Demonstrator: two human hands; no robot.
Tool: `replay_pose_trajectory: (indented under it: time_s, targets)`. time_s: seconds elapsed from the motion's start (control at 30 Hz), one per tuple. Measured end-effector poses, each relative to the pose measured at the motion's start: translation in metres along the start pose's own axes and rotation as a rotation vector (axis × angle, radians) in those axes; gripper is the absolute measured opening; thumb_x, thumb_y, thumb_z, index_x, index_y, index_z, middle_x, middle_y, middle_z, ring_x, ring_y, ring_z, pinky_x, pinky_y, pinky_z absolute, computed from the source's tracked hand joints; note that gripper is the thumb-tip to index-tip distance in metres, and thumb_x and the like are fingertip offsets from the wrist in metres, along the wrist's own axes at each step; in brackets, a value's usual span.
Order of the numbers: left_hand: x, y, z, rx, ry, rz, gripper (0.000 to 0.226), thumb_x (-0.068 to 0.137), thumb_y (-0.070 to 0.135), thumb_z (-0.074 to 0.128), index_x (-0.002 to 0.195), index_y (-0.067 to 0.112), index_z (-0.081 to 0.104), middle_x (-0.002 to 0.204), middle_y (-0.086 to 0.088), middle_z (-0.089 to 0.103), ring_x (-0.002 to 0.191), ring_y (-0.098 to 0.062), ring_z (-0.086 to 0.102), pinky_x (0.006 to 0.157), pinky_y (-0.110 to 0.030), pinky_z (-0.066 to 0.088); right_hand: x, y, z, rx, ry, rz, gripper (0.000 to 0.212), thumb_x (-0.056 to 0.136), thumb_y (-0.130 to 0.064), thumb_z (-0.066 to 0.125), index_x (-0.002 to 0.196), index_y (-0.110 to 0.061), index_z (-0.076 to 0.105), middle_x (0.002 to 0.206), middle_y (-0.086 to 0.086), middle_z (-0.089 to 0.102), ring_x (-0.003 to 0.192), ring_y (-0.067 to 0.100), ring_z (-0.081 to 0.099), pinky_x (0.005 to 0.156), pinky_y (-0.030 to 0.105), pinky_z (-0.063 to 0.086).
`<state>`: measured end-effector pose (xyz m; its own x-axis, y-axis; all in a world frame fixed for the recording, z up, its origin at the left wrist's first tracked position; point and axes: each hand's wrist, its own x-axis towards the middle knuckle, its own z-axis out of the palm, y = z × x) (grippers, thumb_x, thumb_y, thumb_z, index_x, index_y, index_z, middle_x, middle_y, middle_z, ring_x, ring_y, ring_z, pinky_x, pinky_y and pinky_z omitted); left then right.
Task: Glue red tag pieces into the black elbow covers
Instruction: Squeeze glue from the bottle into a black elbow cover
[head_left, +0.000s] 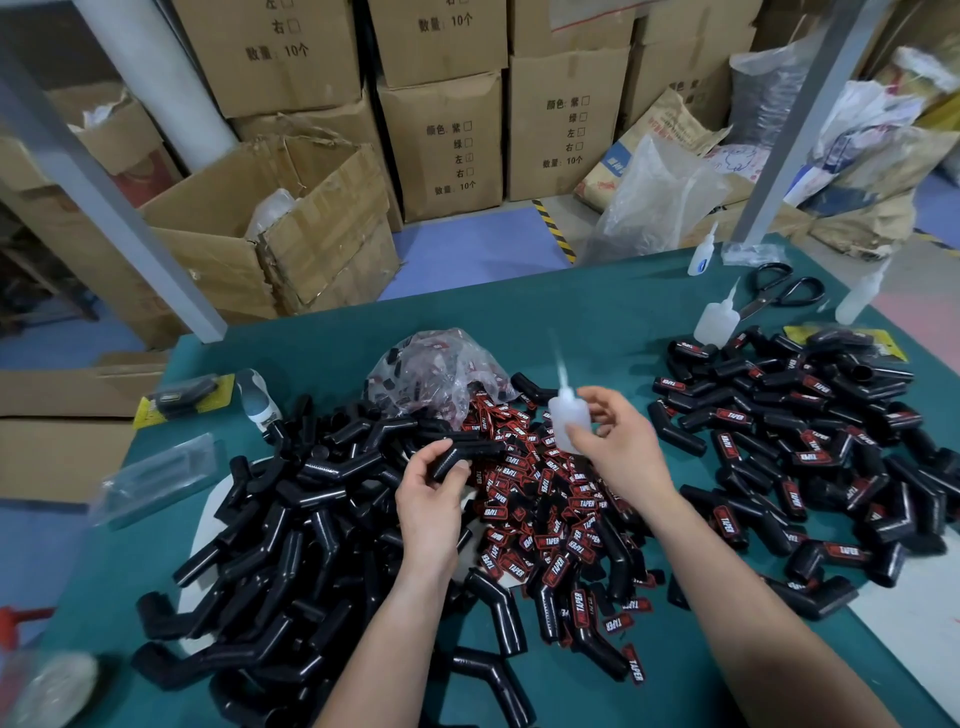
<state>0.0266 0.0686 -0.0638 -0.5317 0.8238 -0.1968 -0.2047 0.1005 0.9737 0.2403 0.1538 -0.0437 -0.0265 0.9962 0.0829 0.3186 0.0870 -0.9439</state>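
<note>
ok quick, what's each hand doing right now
Left hand: holding a black elbow cover.
Right hand: holding a glue bottle, nozzle up.

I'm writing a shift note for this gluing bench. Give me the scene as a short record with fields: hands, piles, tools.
left hand: grips one black elbow cover
right hand: holds glue bottle, nozzle up
untagged covers: heap on the left of the green table
red tags: loose pile in the middle, beside a plastic bag
tagged covers: heap on the right
tools: scissors and spare bottles at the far right
</note>
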Motion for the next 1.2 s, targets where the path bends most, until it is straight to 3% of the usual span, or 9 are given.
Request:
replay_pose_trajectory:
  time_s: [0.13,0.33,0.6,0.67,0.77,0.83,0.93,1.03,1.2]
  targets:
    - [0.0,0.0,0.0,-0.013,0.02,-0.021,0.032,0.092,0.004,0.075,0.107,0.033,0.074,0.103,0.01,0.078,0.098,-0.015,0.075,0.087,-0.028,0.057,0.01,0.013,-0.012,-0.275,0.105,-0.005,0.04,0.087,-0.021,0.072,0.126,-0.02,0.064,0.103,-0.01,0.061,0.075,0.001,0.059,0.066,0.011,0.042]
    - [-0.001,0.002,0.001,-0.025,0.035,-0.013,0.032,0.089,0.001,0.077,0.104,0.029,0.073,0.101,0.006,0.076,0.104,-0.024,0.073,0.099,-0.038,0.056,0.012,0.024,-0.009,-0.397,0.092,0.008,0.027,0.086,-0.02,0.072,0.111,-0.017,0.061,0.104,-0.003,0.06,0.085,0.012,0.06,0.071,0.025,0.043]
    - [-0.004,0.004,0.001,-0.042,-0.018,0.002,0.03,0.09,0.003,0.077,0.108,0.026,0.072,0.103,0.009,0.077,0.107,-0.028,0.073,0.104,-0.046,0.055,0.011,0.021,-0.008,-0.391,0.039,0.052,0.047,0.087,-0.03,0.077,0.127,-0.015,0.058,0.115,0.001,0.062,0.094,0.012,0.061,0.085,0.032,0.053]
    - [-0.005,0.005,0.001,-0.057,-0.026,0.005,0.031,0.091,0.003,0.077,0.109,0.027,0.073,0.104,0.009,0.077,0.108,-0.029,0.073,0.104,-0.046,0.055,0.006,0.014,-0.007,-0.411,0.124,-0.018,0.059,0.083,-0.03,0.081,0.132,-0.01,0.055,0.124,0.004,0.054,0.105,0.015,0.055,0.09,0.033,0.049]
    - [-0.006,0.005,0.002,-0.104,-0.04,0.009,0.034,0.091,0.003,0.076,0.109,0.032,0.074,0.109,0.007,0.077,0.107,-0.026,0.075,0.1,-0.041,0.056,-0.009,-0.008,-0.004,-0.417,0.308,-0.345,0.028,0.088,-0.022,0.076,0.11,-0.015,0.061,0.109,-0.002,0.055,0.09,0.008,0.051,0.076,0.028,0.048]
    - [-0.007,0.006,0.002,-0.123,-0.05,0.021,0.034,0.092,0.003,0.076,0.112,0.031,0.074,0.11,0.006,0.078,0.104,-0.024,0.076,0.095,-0.034,0.06,-0.018,-0.018,0.001,-0.43,0.063,-0.484,0.009,0.093,-0.017,0.07,0.101,-0.02,0.066,0.097,-0.007,0.06,0.08,0.005,0.053,0.072,0.028,0.051]
    - [-0.008,0.004,0.002,-0.122,-0.065,0.036,0.035,0.093,0.003,0.074,0.114,0.032,0.074,0.109,0.0,0.079,0.102,-0.023,0.077,0.085,-0.023,0.06,-0.026,-0.018,0.01,-0.76,-0.456,-0.439,0.02,0.101,-0.024,0.058,0.117,-0.02,0.07,0.112,-0.001,0.064,0.103,0.018,0.061,0.086,0.038,0.054]
    - [-0.008,0.004,0.001,-0.084,-0.097,0.062,0.038,0.094,0.005,0.074,0.111,0.039,0.075,0.11,0.002,0.079,0.101,-0.02,0.077,0.085,-0.021,0.059,-0.028,-0.013,0.014,-0.868,-0.483,-0.364,0.031,0.101,-0.032,0.058,0.129,-0.02,0.065,0.123,-0.002,0.057,0.116,0.017,0.053,0.093,0.039,0.052]
    - [-0.009,0.003,0.001,-0.045,-0.125,0.078,0.04,0.095,0.007,0.074,0.111,0.043,0.075,0.11,0.0,0.079,0.103,-0.02,0.077,0.089,-0.024,0.059,-0.027,-0.006,0.016,-0.893,-0.48,-0.321,0.03,0.1,-0.032,0.061,0.122,-0.012,0.069,0.122,0.001,0.057,0.11,0.019,0.056,0.094,0.035,0.051]
